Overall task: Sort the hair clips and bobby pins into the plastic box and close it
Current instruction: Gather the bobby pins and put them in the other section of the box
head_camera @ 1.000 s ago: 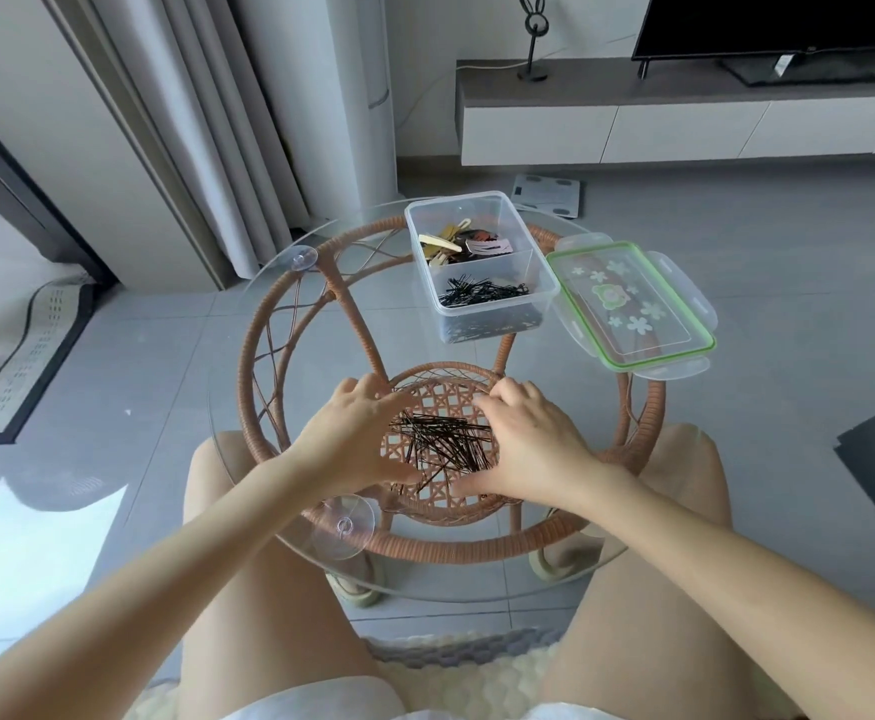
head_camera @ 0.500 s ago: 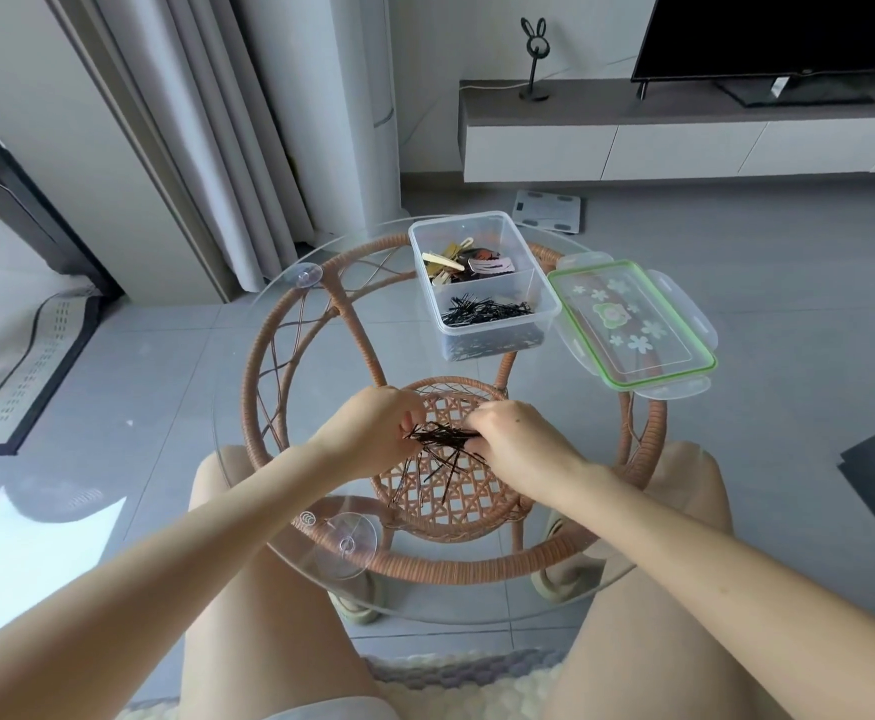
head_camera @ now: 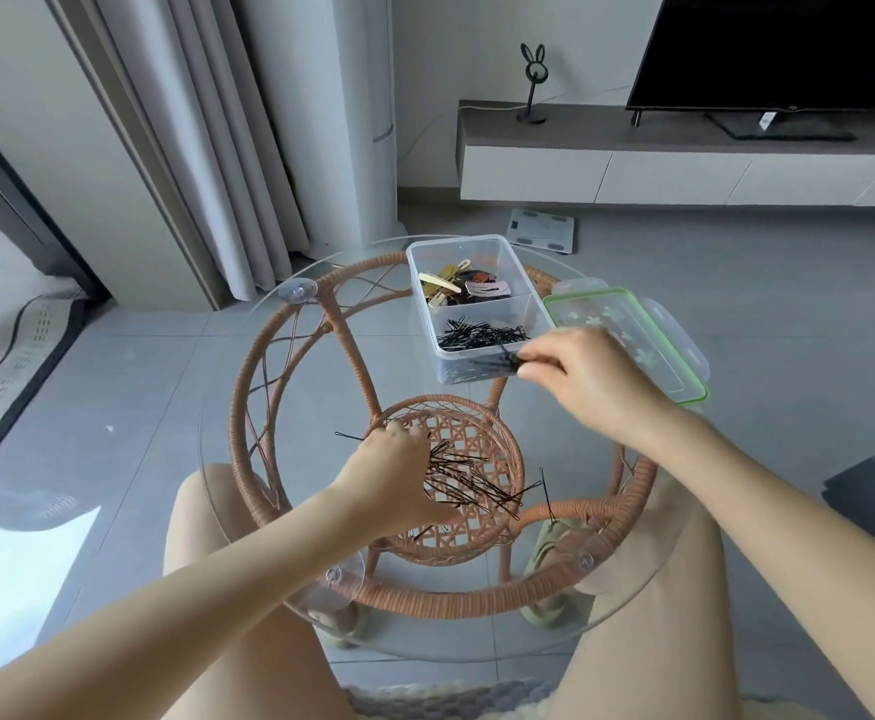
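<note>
Here, the right hand point(head_camera: 586, 379) pinched a bundle of bobby pins point(head_camera: 505, 362) at the near wall of the plastic box point(head_camera: 477, 246), their long axis apparently across it. Hair clips point(head_camera: 456, 288) lay in its far compartment. Nearer than the box, the left hand point(head_camera: 399, 480) rested on loose pins point(head_camera: 477, 485) on the glass desk point(head_camera: 279, 387); its grip could not be told. The lid point(head_camera: 612, 309) lay right of the box.

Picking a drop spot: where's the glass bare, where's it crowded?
Bare: glass left of the box, from far rim down to the pin pile; also the near strip below the pile, though both forearms cross it. Crowded: far right, where box, lid and right hand holding pins meet.
</note>
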Motion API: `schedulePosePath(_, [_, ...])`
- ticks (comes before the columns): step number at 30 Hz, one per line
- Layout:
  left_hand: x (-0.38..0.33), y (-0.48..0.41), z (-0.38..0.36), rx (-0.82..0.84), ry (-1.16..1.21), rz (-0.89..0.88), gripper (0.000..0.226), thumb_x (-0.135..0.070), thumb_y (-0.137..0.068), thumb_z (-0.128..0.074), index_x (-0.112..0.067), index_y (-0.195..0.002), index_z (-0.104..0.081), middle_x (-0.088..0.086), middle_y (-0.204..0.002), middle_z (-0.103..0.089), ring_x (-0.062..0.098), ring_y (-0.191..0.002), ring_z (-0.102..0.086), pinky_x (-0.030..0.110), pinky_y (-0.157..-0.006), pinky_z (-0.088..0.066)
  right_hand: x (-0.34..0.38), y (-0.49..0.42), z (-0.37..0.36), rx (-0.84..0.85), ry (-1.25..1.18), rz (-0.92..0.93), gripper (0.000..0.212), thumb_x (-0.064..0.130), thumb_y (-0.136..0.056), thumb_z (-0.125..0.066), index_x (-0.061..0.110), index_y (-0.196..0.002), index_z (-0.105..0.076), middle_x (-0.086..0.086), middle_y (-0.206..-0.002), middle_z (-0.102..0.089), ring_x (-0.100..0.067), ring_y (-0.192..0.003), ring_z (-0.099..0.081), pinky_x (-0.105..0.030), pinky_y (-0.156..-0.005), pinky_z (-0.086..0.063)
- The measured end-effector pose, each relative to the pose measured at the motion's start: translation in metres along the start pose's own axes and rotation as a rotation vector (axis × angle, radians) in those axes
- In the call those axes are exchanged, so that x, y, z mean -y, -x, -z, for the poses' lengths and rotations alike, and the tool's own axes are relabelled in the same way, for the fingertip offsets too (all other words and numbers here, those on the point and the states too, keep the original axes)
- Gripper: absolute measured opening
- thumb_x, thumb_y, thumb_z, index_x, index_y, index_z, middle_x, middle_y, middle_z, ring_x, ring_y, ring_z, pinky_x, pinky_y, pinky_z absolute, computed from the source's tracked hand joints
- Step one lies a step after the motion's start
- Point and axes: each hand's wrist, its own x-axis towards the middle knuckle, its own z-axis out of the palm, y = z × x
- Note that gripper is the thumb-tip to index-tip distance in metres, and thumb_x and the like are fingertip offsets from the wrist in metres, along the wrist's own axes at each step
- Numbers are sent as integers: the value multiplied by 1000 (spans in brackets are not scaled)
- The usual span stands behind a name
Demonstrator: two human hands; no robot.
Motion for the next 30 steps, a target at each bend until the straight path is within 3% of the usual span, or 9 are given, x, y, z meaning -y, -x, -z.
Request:
schedulePosePath(3, [0, -3, 2, 12, 22, -48, 56, -48, -74, -68, -7, -109, -53, 7, -108, -58, 21, -94, -53, 29, -83, -46, -10, -36, 11, -19, 114, 33, 19, 11, -88, -55, -1, -93, -69, -16, -94, -69, -26, -85, -59, -31, -76, -43])
schedulePosePath(6, [2, -8, 6, 25, 54, -64, 37, -32, -81, -66, -6, -105, -56, 8, -105, -62, 24, -94, -58, 30, -79, -47, -19, -79, 2, 80, 300, 67, 19, 13, -88, -53, 1, -90, -67, -16, -91, -66, -34, -87, -59, -43, -80, -49])
schedulePosePath(12, [8, -13, 7, 38, 22, -94, 26, -7, -87, -52, -5, -113, -58, 11, -109, -65, 27, -98, -61, 35, -86, -52, -23, -111, -31, 295, 426, 32, 20, 24, -83, -59, 9, -90, -71, -12, -96, -70, -30, -89, -63, -42, -81, -53])
schedulePosePath(16, [3, -15, 8, 77, 10, -93, 29, -1, -83, -51, -4, -111, -58, 11, -108, -64, 27, -97, -60, 34, -82, -53, -17, -89, -18, 133, 370, 32, 28, 30, -86, -58, 11, -104, -68, -12, -110, -67, -31, -100, -60, -44, -88, -50])
schedulePosePath(19, [0, -16, 9, 97, 13, -84, 28, -3, -81, -56, -3, -109, -59, 12, -107, -64, 28, -97, -61, 36, -82, -54, -10, -39, -9, 66, 205, -28, 31, 38, -86, -57, 9, -83, -69, -7, -80, -70, -22, -73, -62, -37, -74, -54])
schedulePosePath(22, [3, -17, 11, 90, 48, -91, 30, -9, -81, -60, -6, -111, -61, 9, -109, -64, 26, -98, -60, 32, -80, -53, -3, 23, -21, 343, 279, -238, 53, 58, -80, -55, 7, -67, -58, 0, -57, -52, -16, -50, -46, -29, -51, -42])
schedulePosePath(25, [5, -18, 18, 92, 68, -98, 35, -16, -82, -62, -9, -116, -61, 7, -112, -64, 23, -101, -59, 28, -79, -49, 1, 62, -42, 423, 316, -383, 60, 69, -72, -55, 10, -80, -47, 1, -75, -51, -16, -64, -48, -25, -49, -32])
schedulePosePath(28, [8, -17, 26, 67, 108, -64, 36, -17, -81, -63, -8, -116, -61, 9, -111, -64, 23, -92, -58, 27, -77, -50, 12, 72, -65, 303, 247, -370, 75, 68, -70, -56, 5, -109, -48, -8, -103, -59, -21, -89, -56, -28, -72, -46])
schedulePosePath(30, [11, -16, 31, 35, 157, -38, 33, -15, -79, -65, -7, -111, -63, 9, -107, -66, 21, -83, -55, 25, -74, -50, 23, 69, -82, 250, 235, -316, 69, 58, -77, -57, 3, -117, -47, -13, -114, -58, -23, -103, -56, -28, -86, -48])
